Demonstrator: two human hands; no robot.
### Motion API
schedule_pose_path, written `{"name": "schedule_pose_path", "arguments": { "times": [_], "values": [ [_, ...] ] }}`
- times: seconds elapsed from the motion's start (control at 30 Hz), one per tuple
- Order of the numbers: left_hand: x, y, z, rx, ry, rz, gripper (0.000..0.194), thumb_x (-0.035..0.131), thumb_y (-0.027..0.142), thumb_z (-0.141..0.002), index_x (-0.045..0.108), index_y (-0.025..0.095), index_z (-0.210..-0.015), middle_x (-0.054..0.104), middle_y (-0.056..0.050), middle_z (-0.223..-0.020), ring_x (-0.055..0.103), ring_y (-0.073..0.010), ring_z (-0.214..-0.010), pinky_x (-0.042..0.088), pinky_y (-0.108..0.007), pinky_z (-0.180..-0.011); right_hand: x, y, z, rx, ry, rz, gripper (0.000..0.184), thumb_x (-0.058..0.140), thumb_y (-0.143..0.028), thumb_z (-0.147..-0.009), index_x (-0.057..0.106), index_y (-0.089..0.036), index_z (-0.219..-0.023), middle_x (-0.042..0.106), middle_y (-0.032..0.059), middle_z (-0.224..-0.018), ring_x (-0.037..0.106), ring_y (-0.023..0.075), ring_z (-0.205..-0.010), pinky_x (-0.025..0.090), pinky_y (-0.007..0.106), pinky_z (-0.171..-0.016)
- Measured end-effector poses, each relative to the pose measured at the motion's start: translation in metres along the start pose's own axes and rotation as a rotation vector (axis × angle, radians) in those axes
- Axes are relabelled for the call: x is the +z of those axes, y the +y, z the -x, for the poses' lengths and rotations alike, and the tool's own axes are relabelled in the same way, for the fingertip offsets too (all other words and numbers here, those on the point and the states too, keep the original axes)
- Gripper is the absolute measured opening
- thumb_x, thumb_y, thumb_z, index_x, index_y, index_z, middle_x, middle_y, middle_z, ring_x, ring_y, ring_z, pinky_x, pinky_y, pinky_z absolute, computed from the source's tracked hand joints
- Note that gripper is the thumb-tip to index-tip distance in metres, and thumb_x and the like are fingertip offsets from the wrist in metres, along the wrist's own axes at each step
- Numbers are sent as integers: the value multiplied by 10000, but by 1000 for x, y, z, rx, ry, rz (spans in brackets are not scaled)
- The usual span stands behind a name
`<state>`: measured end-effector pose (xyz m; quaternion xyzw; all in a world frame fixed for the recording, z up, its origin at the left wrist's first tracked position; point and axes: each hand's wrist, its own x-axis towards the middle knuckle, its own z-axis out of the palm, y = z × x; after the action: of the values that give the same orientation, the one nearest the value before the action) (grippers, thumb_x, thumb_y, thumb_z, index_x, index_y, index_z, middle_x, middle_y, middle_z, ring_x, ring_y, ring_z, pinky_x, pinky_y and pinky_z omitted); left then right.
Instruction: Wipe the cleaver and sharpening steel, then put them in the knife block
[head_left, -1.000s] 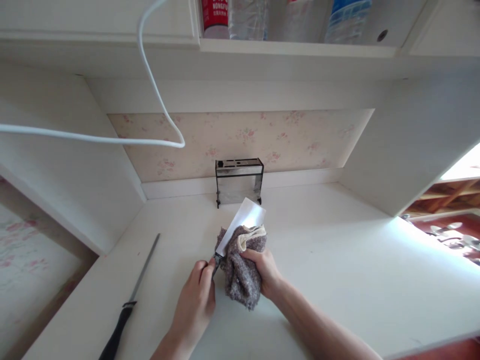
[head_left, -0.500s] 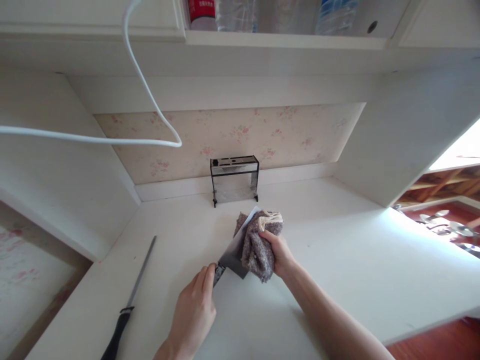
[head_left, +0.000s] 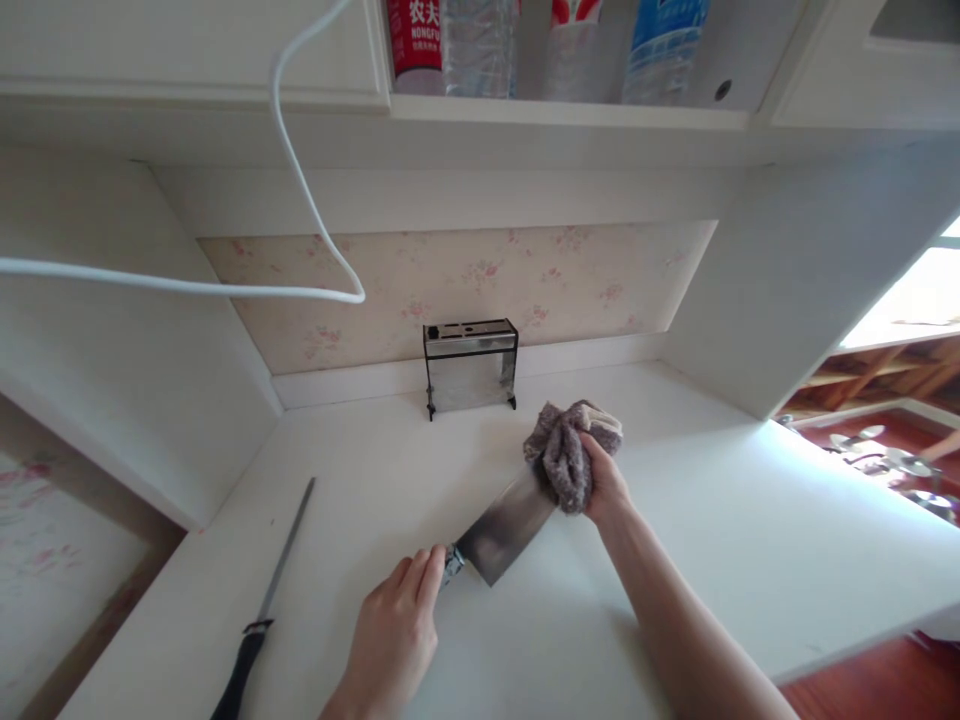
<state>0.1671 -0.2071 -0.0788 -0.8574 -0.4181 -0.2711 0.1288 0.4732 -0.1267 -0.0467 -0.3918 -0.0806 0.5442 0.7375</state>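
Observation:
My left hand is wrapped round the dark patterned handle of a cleaver. The broad metal blade points up and to the right above the white counter. Its far end is covered by a bunched brown-grey cloth, which my right hand grips from the right side. The cloth touches the blade tip; how it folds about the edge is hidden. To the left lies a honing steel with a black handle, its rod pointing toward the back.
A metal-and-black knife rack stands against the back wall. A white cable hangs across the upper left. Several plastic bottles sit on the shelf overhead. White side panels bound the counter.
The cloth in my right hand has slid along the blade toward its tip, up and right, baring most of the blade. The cleaver has turned and tilted further right in my left hand.

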Motion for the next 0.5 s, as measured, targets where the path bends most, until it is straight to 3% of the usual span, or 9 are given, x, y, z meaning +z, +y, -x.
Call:
{"name": "schedule_pose_path", "arguments": {
  "times": [0.17, 0.3, 0.4, 0.5],
  "values": [
    [4, -1, -1, -225, -49, 208, 536, 366, -44, -719, 472, 182, -1193, 647, -91, -1081, 637, -214, -986, 533, -324, -815, -17, -39, -14, -82, 50, -166, 173, 570, -252, -795, 654, -209, -940, 733, -14, -836, 698, 169, -782, 560, 347, -841],
    [-1, -2, -8, -470, -95, 440, 390, 392, 75, -803, 486, 191, -1163, 629, -100, -1084, 631, -226, -983, 512, -346, -818, -22, -49, -12, -129, 8, -98, 199, 569, -341, -814, 654, -239, -962, 730, -31, -868, 687, 177, -863, 518, 376, -920],
    [-6, -4, -14, -635, -94, 616, 336, 468, 181, -815, 525, 186, -1146, 623, -101, -1127, 598, -250, -1052, 467, -382, -902, -19, -48, -4, -1, -109, 71, 285, 592, -413, -805, 658, -206, -989, 729, 18, -874, 674, 214, -926, 505, 381, -929],
    [-10, -3, -20, -783, -110, 844, 371, 565, 243, -776, 551, 167, -1139, 636, -87, -1080, 601, -253, -1010, 462, -370, -886, -14, -42, 8, 276, -286, 263, 383, 576, -465, -810, 660, -140, -996, 722, 89, -899, 669, 241, -932, 505, 385, -912]
  ]
}}
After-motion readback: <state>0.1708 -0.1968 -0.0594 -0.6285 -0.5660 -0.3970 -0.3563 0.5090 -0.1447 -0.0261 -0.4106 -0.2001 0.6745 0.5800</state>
